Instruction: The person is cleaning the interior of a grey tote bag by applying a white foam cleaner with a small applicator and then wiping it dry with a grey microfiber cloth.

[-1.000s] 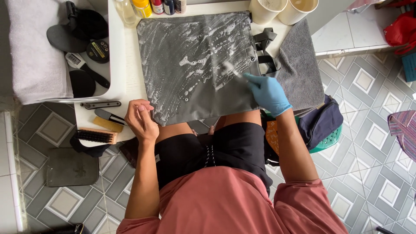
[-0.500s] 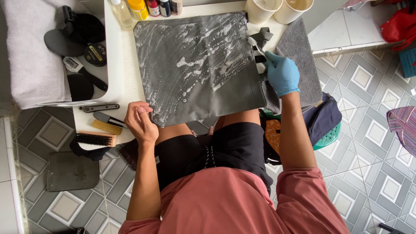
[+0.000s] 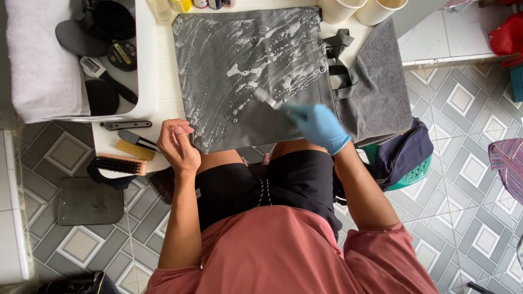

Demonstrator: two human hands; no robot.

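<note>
Gloved right hand (image 3: 318, 126) has moved from the bag's (image 3: 250, 71) right edge to its near edge, gripping a blurred brush (image 3: 268, 99); scrubbing continues. Bare left hand (image 3: 178, 146), loosely curled, pins the soapy bag's near-left corner on the surface (image 3: 163, 81).

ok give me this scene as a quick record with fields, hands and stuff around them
left hand: bare left hand pinning the near left corner of the soapy grey fabric bag
right hand: blue-gloved right hand holding a small brush on the bag
surface: white table
nearby: wooden bristle brush, grey towel
</note>
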